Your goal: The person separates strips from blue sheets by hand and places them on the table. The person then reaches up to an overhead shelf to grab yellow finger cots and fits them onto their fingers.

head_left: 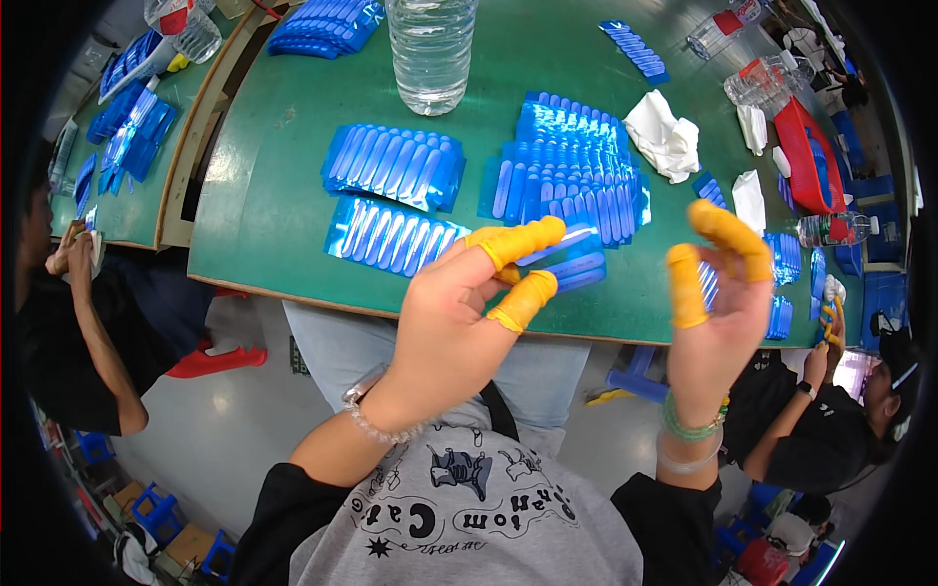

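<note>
My left hand, with yellow finger cots on thumb and fingers, pinches a small blue film strip bearing pale, elongated oval shapes. Raised to the right of it is my right hand, also in yellow finger cots; its thumb and fingers are apart and nothing shows between them, though it is slightly blurred. Just beyond my left hand lie a stack of blue film sheets and a shinier blue sheet. A larger, fanned pile of blue sheets sits behind the held strip.
The green table carries a clear water bottle, crumpled white tissue and more blue sheets. A red basket stands at the right among bottles. People work at both sides, one on the left, another on the right.
</note>
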Motion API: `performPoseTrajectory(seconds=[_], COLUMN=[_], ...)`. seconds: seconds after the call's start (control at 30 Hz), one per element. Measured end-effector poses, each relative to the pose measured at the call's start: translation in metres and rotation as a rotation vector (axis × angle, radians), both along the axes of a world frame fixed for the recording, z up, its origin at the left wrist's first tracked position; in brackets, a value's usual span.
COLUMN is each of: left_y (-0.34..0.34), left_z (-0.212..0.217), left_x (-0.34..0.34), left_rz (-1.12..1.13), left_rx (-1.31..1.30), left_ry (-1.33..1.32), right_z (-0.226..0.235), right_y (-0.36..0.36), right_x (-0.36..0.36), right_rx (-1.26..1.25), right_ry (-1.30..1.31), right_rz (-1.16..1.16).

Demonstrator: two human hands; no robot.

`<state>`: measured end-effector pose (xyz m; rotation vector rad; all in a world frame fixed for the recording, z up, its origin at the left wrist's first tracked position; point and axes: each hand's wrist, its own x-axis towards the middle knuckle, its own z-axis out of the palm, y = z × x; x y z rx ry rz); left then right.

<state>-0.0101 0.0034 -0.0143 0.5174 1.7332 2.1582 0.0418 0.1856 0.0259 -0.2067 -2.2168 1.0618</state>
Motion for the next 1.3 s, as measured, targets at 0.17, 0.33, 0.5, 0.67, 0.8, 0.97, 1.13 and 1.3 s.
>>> performPoseTrajectory(seconds=[0.17,0.33,0.5,0.67,0.8,0.97,1.13,1.3], left_y=[0.003,0.001,0.005,0.007,0.008,0.004,0.002,0.006], left_z=[0.003,0.004,0.001,0.004,0.005,0.008,0.013,0.0], left_x=[0.003,0.001,0.002,0.003,0.002,0.0,-0.001,0.004], left_rz=[0.043,0.023,-0.025,0.002,0.011,-0.049,-0.079,0.056], left_rx=[-0.043,-0.141,0.026,0.151,0.139,0.121,0.21,0.222], left_ry=[0.065,0.267,0.079,-0.016,0.026,-0.093,-0.221,-0.124], right_z=[0.004,-0.008,-0.013,-0.017,-0.016,-0.022,-0.02,-0.016], right_y=[0.001,-0.009,-0.011,-0.007,-0.01,-0.008,-0.014,-0.009], right_x=[-0.002,-0.005,-0.004,-0.003,-0.002,-0.002,0.001,0.0], right_rx=[-0.473,-0.736,-0.641,-0.592,-0.572,-0.597,-0.686,-0.245], right_ry=[-0.174,-0.41,-0.29,-0.259,-0.246,-0.246,-0.274,-0.155], right_rz=[0.214,0.414,0.479,0.479,0.471,0.541,0.519,0.537])
